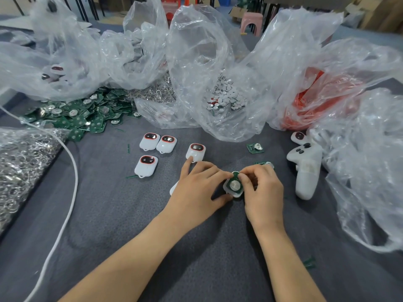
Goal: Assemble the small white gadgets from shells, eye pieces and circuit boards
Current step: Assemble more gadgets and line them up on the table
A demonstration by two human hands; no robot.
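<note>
Both hands meet over the grey surface [218, 247] and grasp one part-built gadget between them. The left hand [196, 190] pinches the white shell [236, 194] between thumb and fingers, its index finger stretched forward to the nearest of four finished gadgets [195, 152] lying just beyond it. The right hand [262, 192] curls its fingertips onto the far edge of the green circuit board [234, 184] that sits inside the shell. Two loose boards [255, 147] lie just beyond the right hand. A white controller [305, 171] rests to the right of the right hand. A heap of circuit boards [76, 114] spreads far ahead-left of the left hand.
</note>
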